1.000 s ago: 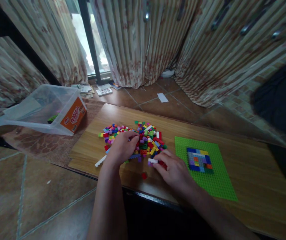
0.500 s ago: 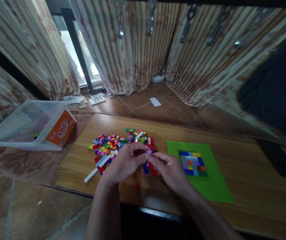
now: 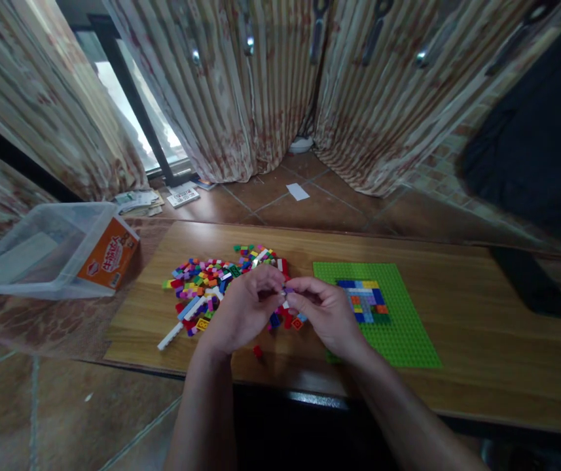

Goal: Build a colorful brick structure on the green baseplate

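Observation:
My left hand [image 3: 248, 307] and my right hand [image 3: 324, 311] meet above the near side of a heap of loose toy bricks [image 3: 201, 278]. Pinched between the fingertips of both is a small purple brick [image 3: 287, 290], mostly covered by the fingers. On the right lies a green baseplate [image 3: 408, 333], with a flat block of blue, yellow, orange and grey bricks [image 3: 368, 297] built on it. My right hand and forearm hide the plate's near left part. A single red brick [image 3: 258, 352] lies apart on the wood, just below my hands.
A clear plastic bin [image 3: 54, 245] with an orange label stands left of the wooden board [image 3: 471, 294]. A long white brick strip [image 3: 169, 337] juts from the heap. Books [image 3: 183, 196] and a white paper [image 3: 298, 191] lie on the tiled floor beyond.
The view has shifted, so the board and bin sit a little further left and the baseplate higher. My hands stay together on the purple brick, the fingers now covering more of it.

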Demonstrator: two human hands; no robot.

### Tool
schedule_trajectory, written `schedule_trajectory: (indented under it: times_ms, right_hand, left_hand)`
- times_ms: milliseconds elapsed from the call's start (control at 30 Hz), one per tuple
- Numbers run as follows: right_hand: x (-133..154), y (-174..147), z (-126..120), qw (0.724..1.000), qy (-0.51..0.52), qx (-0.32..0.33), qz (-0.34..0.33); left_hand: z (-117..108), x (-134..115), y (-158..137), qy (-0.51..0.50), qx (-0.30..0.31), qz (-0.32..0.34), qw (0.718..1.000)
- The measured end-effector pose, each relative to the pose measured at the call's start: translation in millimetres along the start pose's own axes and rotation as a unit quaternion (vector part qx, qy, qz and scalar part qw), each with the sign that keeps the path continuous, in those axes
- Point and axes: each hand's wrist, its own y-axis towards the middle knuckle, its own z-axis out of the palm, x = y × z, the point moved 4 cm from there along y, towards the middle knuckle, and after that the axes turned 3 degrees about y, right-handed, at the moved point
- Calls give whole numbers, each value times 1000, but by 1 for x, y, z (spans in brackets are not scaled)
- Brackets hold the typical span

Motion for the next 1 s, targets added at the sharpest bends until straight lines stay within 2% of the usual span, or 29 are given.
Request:
schedule_trajectory:
  times_ms: [133,233,333,433,533,633,700,833,1000]
  right_hand:
    - [-1,-2,-3,999,42,15,21]
    - [1,-4,-11,999,23,15,19]
    - [9,-8,-29,1000,-15,-7,1]
    - [19,-14,-60,998,-53,-35,-3]
    - [26,-21,-103,990,-100,-100,7]
    - [29,-27,-139,973,-188,-131,13]
    - [29,-30,-154,957,-256,-136,11]
    - [27,-32,-162,925,-357,-130,16]
    - [27,-30,-161,904,-407,-127,16]
  left_hand:
    - [-6,0,-3,44,15,-4,999]
    - [-16,12,-6,136,16,-43,990]
    - [-25,26,-7,212,3,-89,973]
    - [-27,35,-8,262,-4,-126,957]
    - [-26,37,-6,282,-4,-133,950]
    - [-26,36,-5,264,-14,-163,951]
    - [-28,34,-5,257,-26,-180,949]
    - [-33,29,-7,285,-46,-194,938]
    - [-37,34,-6,324,-31,-165,931]
